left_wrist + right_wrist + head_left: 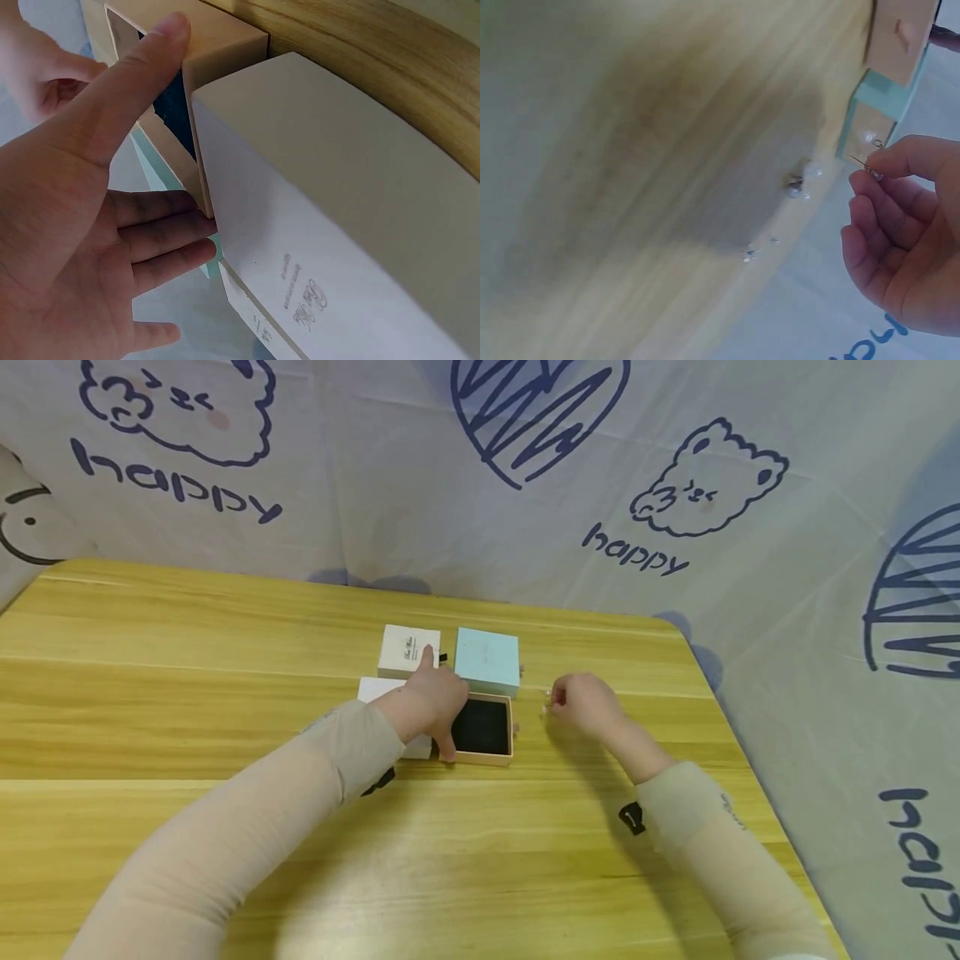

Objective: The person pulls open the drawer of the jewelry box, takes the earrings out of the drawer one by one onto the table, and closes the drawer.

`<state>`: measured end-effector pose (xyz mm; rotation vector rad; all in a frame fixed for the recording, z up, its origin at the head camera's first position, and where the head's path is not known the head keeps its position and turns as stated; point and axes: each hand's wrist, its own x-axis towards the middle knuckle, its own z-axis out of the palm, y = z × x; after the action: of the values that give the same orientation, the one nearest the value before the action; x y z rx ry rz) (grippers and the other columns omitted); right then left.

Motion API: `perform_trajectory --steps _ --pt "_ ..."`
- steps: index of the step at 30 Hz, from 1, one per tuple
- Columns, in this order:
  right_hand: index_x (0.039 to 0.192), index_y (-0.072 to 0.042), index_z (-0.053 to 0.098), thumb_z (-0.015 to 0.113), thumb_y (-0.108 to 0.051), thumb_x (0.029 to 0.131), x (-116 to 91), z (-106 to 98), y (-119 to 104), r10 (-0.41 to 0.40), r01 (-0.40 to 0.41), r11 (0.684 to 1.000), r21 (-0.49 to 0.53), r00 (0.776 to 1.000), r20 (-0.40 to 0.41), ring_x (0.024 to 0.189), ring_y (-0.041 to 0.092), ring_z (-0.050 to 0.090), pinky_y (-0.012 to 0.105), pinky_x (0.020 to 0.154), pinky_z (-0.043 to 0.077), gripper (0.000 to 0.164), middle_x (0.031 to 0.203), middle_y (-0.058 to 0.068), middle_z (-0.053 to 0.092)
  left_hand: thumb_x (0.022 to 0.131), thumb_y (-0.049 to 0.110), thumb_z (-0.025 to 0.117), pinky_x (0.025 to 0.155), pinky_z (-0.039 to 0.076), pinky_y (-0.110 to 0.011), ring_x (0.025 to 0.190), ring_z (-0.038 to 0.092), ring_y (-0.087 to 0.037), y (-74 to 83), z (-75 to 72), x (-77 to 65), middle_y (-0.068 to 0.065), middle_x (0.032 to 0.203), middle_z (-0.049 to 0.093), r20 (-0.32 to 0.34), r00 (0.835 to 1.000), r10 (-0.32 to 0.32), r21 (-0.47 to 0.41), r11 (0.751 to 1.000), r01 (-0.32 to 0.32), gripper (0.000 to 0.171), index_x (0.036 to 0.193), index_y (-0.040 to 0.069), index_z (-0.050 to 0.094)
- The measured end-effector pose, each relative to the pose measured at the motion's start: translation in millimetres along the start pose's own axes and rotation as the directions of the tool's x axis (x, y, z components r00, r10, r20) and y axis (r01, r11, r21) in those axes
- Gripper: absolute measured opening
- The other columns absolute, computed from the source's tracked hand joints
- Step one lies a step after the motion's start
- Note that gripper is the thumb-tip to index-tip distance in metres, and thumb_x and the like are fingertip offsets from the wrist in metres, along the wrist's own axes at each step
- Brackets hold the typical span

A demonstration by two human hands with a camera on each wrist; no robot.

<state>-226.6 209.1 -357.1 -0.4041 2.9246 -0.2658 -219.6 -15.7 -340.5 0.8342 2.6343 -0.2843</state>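
Note:
A peach drawer box (487, 758) with a dark padded inside lies open on the table. My left hand (433, 700) holds it by its left part, the thumb (169, 34) over one wall and the fingers stretched towards the other side. Beside that hand stands a white box (300, 217), partly hidden by it in the head view. Off to the right of the boxes, my right hand (588, 703) pinches a pearl earring (868, 137) between thumb and forefinger, above the table. Its thin metal post points out past the fingertips.
Behind the peach box sits a light blue box (487, 658), with a smaller-looking white box (397, 647) to its left. More pearl earrings (796, 187) and small shiny pieces (750, 253) lie on the wooden table (187, 710). A printed cloth (390, 485) hangs behind.

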Motion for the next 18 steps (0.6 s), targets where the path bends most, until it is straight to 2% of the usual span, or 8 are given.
perform_trajectory --steps 5,8,13,18 --pt "0.076 -0.006 0.061 0.056 -0.009 0.086 1.6 5.9 6.1 0.051 -0.051 0.999 -0.003 0.997 0.059 0.059 0.014 0.044 0.025 0.055 0.035 0.012 0.070 0.005 0.059 0.063 0.061 0.075 0.114 0.008 -0.061 0.120 0.051 -0.028 0.2 0.1 0.5 -0.005 0.117 0.064 -0.001 1.000 0.001 0.005 1.000 -0.001 0.077 0.118 0.010 0.060" --pt "0.077 -0.005 0.062 0.055 -0.010 0.085 2.3 9.1 9.2 0.081 -0.080 0.997 -0.019 0.993 0.082 0.059 0.014 0.044 0.024 0.054 0.034 0.012 0.071 0.006 0.059 0.063 0.060 0.075 0.114 0.008 -0.061 0.120 0.052 -0.028 0.4 0.4 1.0 -0.005 0.117 0.064 -0.001 1.000 0.000 0.004 1.000 0.000 0.076 0.118 0.010 0.060" --pt "0.084 -0.002 0.067 0.056 -0.011 0.086 2.2 12.3 12.4 0.105 -0.103 0.994 -0.026 0.990 0.096 0.063 0.015 0.050 0.024 0.055 0.039 0.014 0.082 0.010 0.067 0.063 0.060 0.075 0.114 0.008 -0.061 0.120 0.052 -0.028 0.5 0.5 1.1 -0.006 0.118 0.064 0.004 1.000 -0.002 0.004 1.000 0.002 0.076 0.118 0.010 0.059" --pt "0.085 -0.001 0.066 0.057 -0.009 0.087 3.0 13.7 14.0 0.113 -0.113 0.994 0.002 0.989 0.097 0.068 0.017 0.055 0.026 0.059 0.044 0.012 0.086 0.013 0.067 0.063 0.061 0.075 0.114 0.009 -0.061 0.121 0.051 -0.028 0.3 0.1 0.5 -0.006 0.119 0.063 0.003 1.000 -0.003 0.007 1.000 0.003 0.077 0.119 0.010 0.059"
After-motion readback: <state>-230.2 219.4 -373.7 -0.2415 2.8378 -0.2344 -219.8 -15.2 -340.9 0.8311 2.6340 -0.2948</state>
